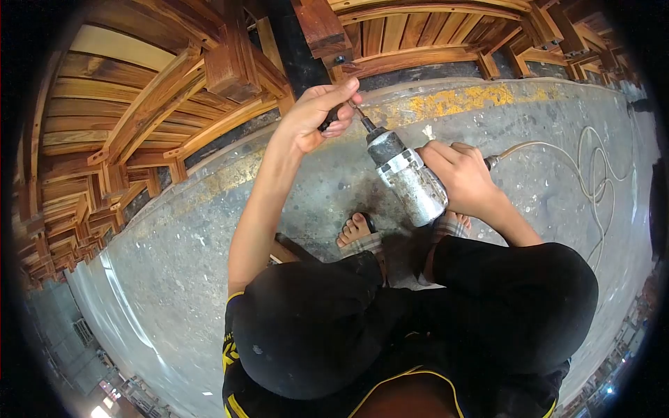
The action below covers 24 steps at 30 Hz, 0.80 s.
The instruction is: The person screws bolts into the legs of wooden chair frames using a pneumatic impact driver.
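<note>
My right hand (456,171) is wrapped round the grip of a worn, silver air impact driver (411,182). Its dark nose and bit (368,125) point up and left, away from my body. My left hand (317,117) is closed at the end of the bit, thumb and forefinger pinching a thin screw (357,109) there. Something dark shows under the curled fingers of that palm, too covered to name. Just beyond my left hand stands the reddish end of a wooden furniture leg (322,31).
Slatted wooden furniture frames (132,104) stand along the far side and left. A pale air hose (592,174) runs from the driver and lies coiled on the grey concrete floor (188,265). My sandalled feet (359,233) are below the driver. A worn yellow line (460,101) crosses the floor.
</note>
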Available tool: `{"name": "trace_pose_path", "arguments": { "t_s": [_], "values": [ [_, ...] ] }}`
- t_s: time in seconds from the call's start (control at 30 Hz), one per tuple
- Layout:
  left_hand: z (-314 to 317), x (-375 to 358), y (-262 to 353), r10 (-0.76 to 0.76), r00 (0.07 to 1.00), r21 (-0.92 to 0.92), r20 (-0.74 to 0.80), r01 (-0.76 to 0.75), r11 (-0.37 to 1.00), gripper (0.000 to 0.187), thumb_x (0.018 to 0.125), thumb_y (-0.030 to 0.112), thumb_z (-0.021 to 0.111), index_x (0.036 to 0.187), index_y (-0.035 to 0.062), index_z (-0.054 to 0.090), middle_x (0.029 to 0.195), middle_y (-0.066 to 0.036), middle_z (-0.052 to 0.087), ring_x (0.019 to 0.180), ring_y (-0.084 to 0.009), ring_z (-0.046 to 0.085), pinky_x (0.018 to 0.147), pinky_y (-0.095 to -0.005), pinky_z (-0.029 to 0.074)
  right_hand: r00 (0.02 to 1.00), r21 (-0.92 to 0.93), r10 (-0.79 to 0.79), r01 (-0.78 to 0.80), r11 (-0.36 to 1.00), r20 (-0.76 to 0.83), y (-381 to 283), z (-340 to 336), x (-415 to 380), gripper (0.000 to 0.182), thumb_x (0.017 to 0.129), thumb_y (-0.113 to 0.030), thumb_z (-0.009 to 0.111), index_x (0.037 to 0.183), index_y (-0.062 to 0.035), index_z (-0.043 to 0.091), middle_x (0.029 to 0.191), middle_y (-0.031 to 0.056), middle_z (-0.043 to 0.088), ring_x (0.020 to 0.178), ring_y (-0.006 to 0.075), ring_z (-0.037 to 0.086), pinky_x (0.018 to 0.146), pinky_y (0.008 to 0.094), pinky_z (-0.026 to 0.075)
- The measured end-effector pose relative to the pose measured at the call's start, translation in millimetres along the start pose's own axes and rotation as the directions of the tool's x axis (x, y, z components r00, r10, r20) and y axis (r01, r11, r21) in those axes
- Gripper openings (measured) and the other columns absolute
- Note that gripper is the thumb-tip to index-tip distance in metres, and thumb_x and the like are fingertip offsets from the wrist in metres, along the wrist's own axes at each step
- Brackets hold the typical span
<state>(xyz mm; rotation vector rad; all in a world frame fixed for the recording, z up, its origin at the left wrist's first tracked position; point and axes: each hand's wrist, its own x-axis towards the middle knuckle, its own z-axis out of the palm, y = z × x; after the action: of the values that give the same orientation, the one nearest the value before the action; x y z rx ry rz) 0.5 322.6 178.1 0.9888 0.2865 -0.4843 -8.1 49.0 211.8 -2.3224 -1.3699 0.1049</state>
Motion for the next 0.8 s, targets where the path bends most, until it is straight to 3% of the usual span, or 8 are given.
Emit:
{"name": "trace_pose_path", "arguments": {
  "t_s": [0.17,0.23,0.27,0.33,0.37,0.47,0.67,0.8],
  "values": [
    [3,1,4,-0.065,0.998,0.158,-0.004,0.065,0.985,0.032,0.091,0.033,0.059,0.08,0.0027,0.058,0.053,0.001,0.048,0.041,-0.0062,0.037,0.035,-0.0204,0.025,1.0,0.0,0.007,-0.007,1.0,-0.012,-2,4,-2,0.029,0.07,-0.018,0.063,0.095,-0.0095,0.052,0.082,0.0065,0.054,0.068,0.0306,0.059,0.061,0.0397,0.046],
    [16,-4,-2,0.04,0.989,0.172,-0.144,-0.015,0.985,0.03,0.093,0.031,0.057,0.088,0.0016,0.059,0.055,0.001,0.048,0.043,-0.0057,0.038,0.036,-0.0198,0.025,0.998,-0.041,0.035,-0.037,0.998,-0.048,-1,10,-5,0.027,0.07,-0.018,0.063,0.094,-0.0093,0.052,0.081,0.0068,0.054,0.066,0.0309,0.059,0.06,0.0392,0.046],
    [21,-6,-5,0.047,0.989,0.176,-0.141,-0.022,0.984,0.03,0.093,0.031,0.057,0.088,0.0016,0.059,0.055,0.001,0.048,0.043,-0.0057,0.038,0.036,-0.0198,0.025,0.998,-0.046,0.032,-0.034,0.998,-0.053,-1,11,-4,0.027,0.07,-0.018,0.063,0.094,-0.0093,0.052,0.081,0.0068,0.054,0.066,0.0309,0.059,0.06,0.0392,0.046],
    [28,-11,-10,0.182,0.977,0.034,-0.113,-0.179,0.983,0.03,0.094,0.028,0.055,0.098,-0.0014,0.06,0.058,0.001,0.049,0.044,-0.0057,0.04,0.037,-0.0194,0.026,0.995,-0.095,0.033,-0.042,0.995,-0.094,-1,12,-3,0.026,0.07,-0.016,0.062,0.094,-0.0086,0.052,0.079,0.0067,0.053,0.063,0.0292,0.058,0.058,0.0375,0.045],
    [29,-13,-9,0.16,0.983,0.007,-0.085,-0.16,0.987,0.033,0.096,0.029,0.051,0.111,0.0007,0.057,0.059,0.003,0.044,0.044,-0.0055,0.039,0.038,-0.0189,0.027,0.995,-0.107,0.028,-0.039,0.993,-0.101,0,12,-2,0.026,0.07,-0.016,0.062,0.094,-0.0086,0.052,0.079,0.0067,0.053,0.063,0.0292,0.058,0.058,0.0375,0.045],
    [33,-19,-9,0.191,0.981,-0.159,-0.044,-0.195,0.968,0.034,0.096,0.03,0.05,0.114,0.0015,0.055,0.059,0.003,0.043,0.045,-0.0057,0.039,0.038,-0.0191,0.027,0.986,-0.148,-0.039,0.014,0.989,-0.164,2,14,0,0.025,0.07,-0.014,0.06,0.093,-0.0075,0.053,0.079,0.0061,0.053,0.06,0.0262,0.058,0.056,0.035,0.044],
    [6,-11,-54,0.12,0.986,-0.391,-0.117,-0.157,0.907,0.039,0.093,0.035,0.053,0.106,-0.0009,0.053,0.07,-0.002,0.049,0.05,-0.0089,0.041,0.042,-0.021,0.032,0.967,-0.127,-0.082,0.053,0.99,-0.241,3,16,2,0.025,0.071,-0.012,0.058,0.094,-0.0052,0.055,0.078,0.0063,0.054,0.06,0.0238,0.057,0.055,0.0333,0.042],
    [-4,-6,-72,0.077,0.978,-0.503,-0.194,-0.166,0.848,0.032,0.09,0.025,0.042,0.102,-0.0029,0.053,0.073,-0.011,0.054,0.056,-0.0157,0.047,0.045,-0.0254,0.035,0.979,-0.106,-0.071,0.051,0.993,-0.189,3,14,-1,0.028,0.07,-0.01,0.058,0.097,-0.0042,0.056,0.078,0.0063,0.054,0.061,0.0239,0.057,0.056,0.0333,0.043]
  ]
}}
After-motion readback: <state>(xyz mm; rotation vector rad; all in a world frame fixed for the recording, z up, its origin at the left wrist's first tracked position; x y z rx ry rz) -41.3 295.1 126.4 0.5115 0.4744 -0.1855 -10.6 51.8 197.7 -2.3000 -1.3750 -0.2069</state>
